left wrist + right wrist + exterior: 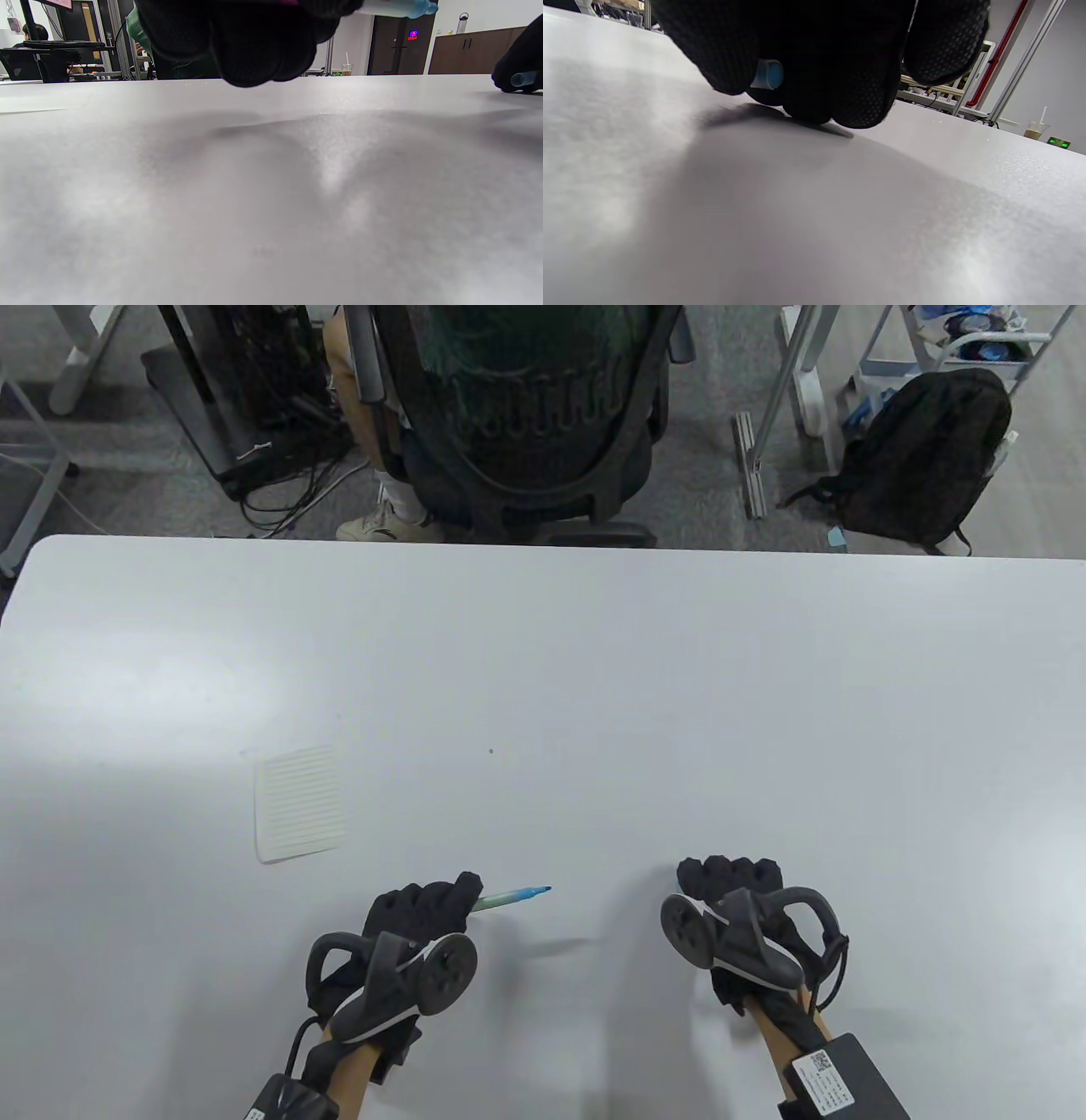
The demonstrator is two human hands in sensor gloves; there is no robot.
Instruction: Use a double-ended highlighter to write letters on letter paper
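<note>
My left hand (424,909) grips a blue double-ended highlighter (513,896) whose uncapped tip points right, held just above the table. In the left wrist view the highlighter (396,7) sticks out past my curled fingers (254,38). My right hand (730,882) rests on the table near the front edge, its fingers curled round a small translucent blue cap (768,74); that cap (522,79) also shows in the left wrist view. The lined letter paper (300,802) lies flat to the left, beyond my left hand.
The white table (594,687) spreads wide behind the hands. A black office chair (517,415) stands at its far edge, with a seated person's leg (356,398) beside it. A black backpack (925,458) sits on the floor at the far right.
</note>
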